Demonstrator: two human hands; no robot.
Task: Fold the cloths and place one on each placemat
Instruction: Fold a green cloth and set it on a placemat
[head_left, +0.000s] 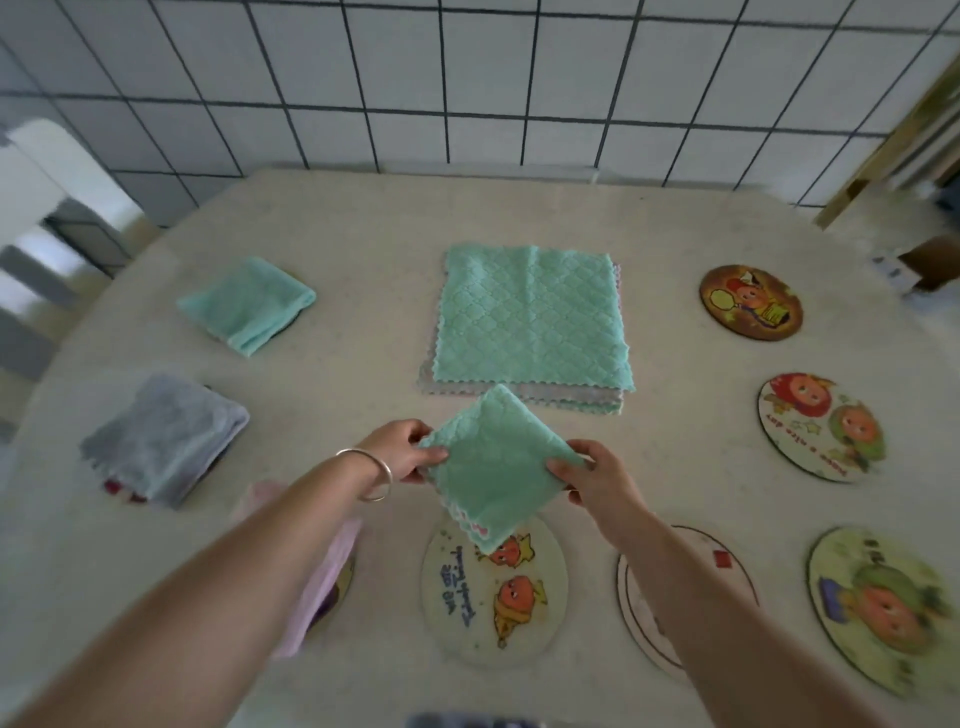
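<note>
Head view: both hands' fingers pinch folded green cloth (496, 467) corners above placemat (540, 613) edge.

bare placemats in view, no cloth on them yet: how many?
5: far right, mid right, near right, one under the right forearm, one below the held green cloth. Mats under the left-side cloths are mostly hidden.

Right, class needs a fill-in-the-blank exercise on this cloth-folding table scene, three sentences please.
1. Both hands, left hand and right hand, hold a folded ____ cloth.
2. The left wrist wears a silver ____.
3. The stack of unfolded cloths lies at the table's ____.

Missing words: green; bangle; centre
</note>
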